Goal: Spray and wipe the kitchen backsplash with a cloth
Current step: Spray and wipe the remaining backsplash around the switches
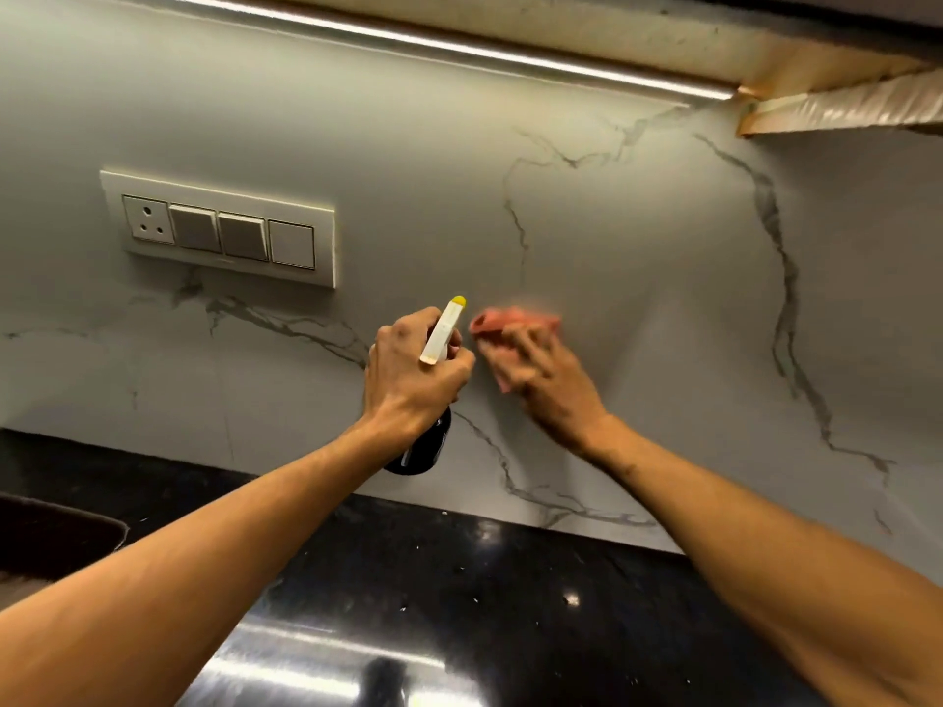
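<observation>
My left hand (413, 372) grips a spray bottle (443, 333) with a white head, a yellow nozzle tip and a dark body hanging below the fist. The nozzle points at the white marble backsplash (638, 278). Just to its right, my right hand (536, 380) presses a pink cloth (502, 324) flat against the backsplash; hand and cloth are blurred by motion. The two hands are almost touching.
A white switch plate (219, 229) with a socket and switches is mounted on the wall at the left. A black stone counter (510, 579) runs below, with a dark sink edge (61, 533) at the far left. An under-cabinet light strip (459, 48) glows above.
</observation>
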